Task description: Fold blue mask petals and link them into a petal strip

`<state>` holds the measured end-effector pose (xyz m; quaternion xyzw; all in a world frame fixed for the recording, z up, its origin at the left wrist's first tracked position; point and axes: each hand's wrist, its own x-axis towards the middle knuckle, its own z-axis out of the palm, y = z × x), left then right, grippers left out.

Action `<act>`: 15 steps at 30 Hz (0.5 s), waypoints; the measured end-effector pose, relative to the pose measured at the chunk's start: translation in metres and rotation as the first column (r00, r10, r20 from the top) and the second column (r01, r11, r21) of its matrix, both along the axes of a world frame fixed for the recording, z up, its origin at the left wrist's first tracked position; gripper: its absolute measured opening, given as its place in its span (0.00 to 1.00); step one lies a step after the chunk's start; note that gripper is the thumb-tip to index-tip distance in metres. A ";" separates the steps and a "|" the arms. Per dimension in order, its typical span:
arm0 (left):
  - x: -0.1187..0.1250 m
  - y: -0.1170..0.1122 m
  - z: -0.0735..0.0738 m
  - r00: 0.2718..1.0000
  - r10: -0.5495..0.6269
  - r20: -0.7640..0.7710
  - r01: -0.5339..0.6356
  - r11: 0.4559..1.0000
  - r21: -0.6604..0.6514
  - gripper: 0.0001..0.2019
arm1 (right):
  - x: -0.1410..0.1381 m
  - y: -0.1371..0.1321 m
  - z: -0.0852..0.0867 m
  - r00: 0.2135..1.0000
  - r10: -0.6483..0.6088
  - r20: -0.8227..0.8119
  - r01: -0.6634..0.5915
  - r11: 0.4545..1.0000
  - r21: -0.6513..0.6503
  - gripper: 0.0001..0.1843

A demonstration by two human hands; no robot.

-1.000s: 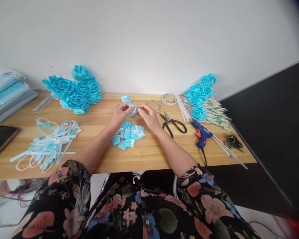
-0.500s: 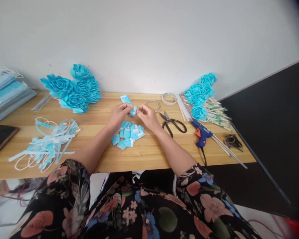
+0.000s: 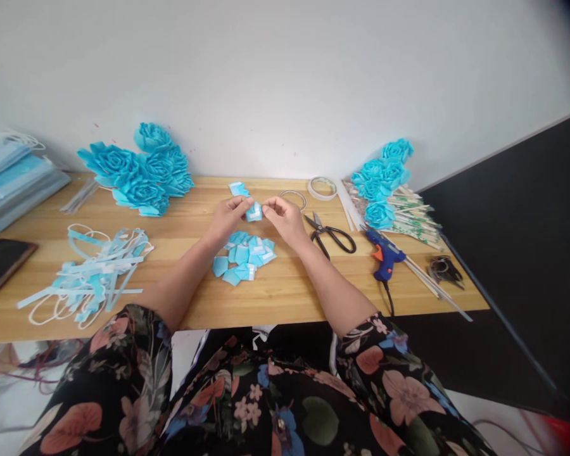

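Observation:
My left hand (image 3: pixel 228 217) and my right hand (image 3: pixel 285 219) meet above the middle of the wooden table (image 3: pixel 285 291). Both pinch one small blue piece (image 3: pixel 254 212) between fingertips, the left from its left side, the right from its right side. Just below my hands lies a heap of small blue cut pieces (image 3: pixel 244 254) with white strips on some. Another small blue piece (image 3: pixel 238 188) lies beyond my hands.
Blue folded roses (image 3: pixel 137 171) are piled back left, more roses on sticks (image 3: pixel 384 183) back right. Black scissors (image 3: pixel 330 234), a blue glue gun (image 3: pixel 384 256), tape rolls (image 3: pixel 322 187), cut strips and loops (image 3: pixel 92 272), a phone (image 3: pixel 0 266) and stacked masks (image 3: pixel 14 180) lie around.
My hands stay together on the small blue piece; the fingers have shifted slightly and the piece has turned a little between them.

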<state>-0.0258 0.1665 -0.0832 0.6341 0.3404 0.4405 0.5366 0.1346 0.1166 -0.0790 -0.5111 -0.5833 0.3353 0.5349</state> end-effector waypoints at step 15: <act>-0.004 0.003 0.008 1.000 -0.029 0.004 0.029 0.998 -0.053 0.19 | 0.003 0.001 -0.003 0.994 0.034 -0.105 -0.036 0.999 -0.019 0.15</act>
